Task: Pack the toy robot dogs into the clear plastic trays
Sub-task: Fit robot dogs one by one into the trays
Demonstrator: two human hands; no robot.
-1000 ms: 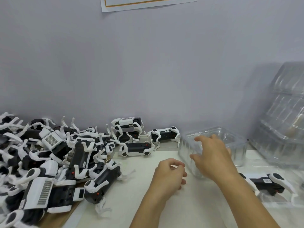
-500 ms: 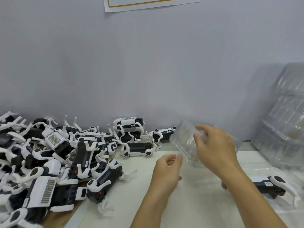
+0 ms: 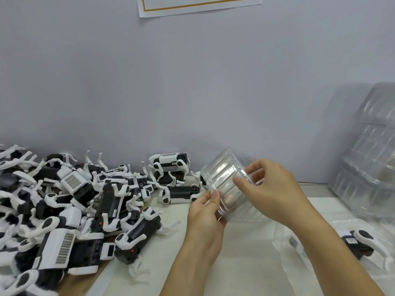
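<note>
Both hands grip one clear tray (image 3: 226, 180), tilted above the table (image 3: 245, 263). Left hand (image 3: 205, 216) pinches its near edge; right hand (image 3: 271, 189) fingers curl over the top. Toy dogs (image 3: 74, 206) heaped left.

The clear tray (image 3: 226, 180) has lifted off the desk (image 3: 245, 263) and tipped; the left hand (image 3: 206, 212) now pinches its near edge below the right hand (image 3: 271, 189) grip.

— Wall? 
— Plain pale grey-lilac wall (image 3: 192, 82), evenly lit, rising straight behind the table.
— Anything on the wall?
— One white paper sheet with an orange border (image 3: 199, 5), at the wall's top edge.
— Below the wall?
— White-covered table (image 3: 245, 263) meeting its base; bare wood edge (image 3: 81, 283) at the table's near left.
</note>
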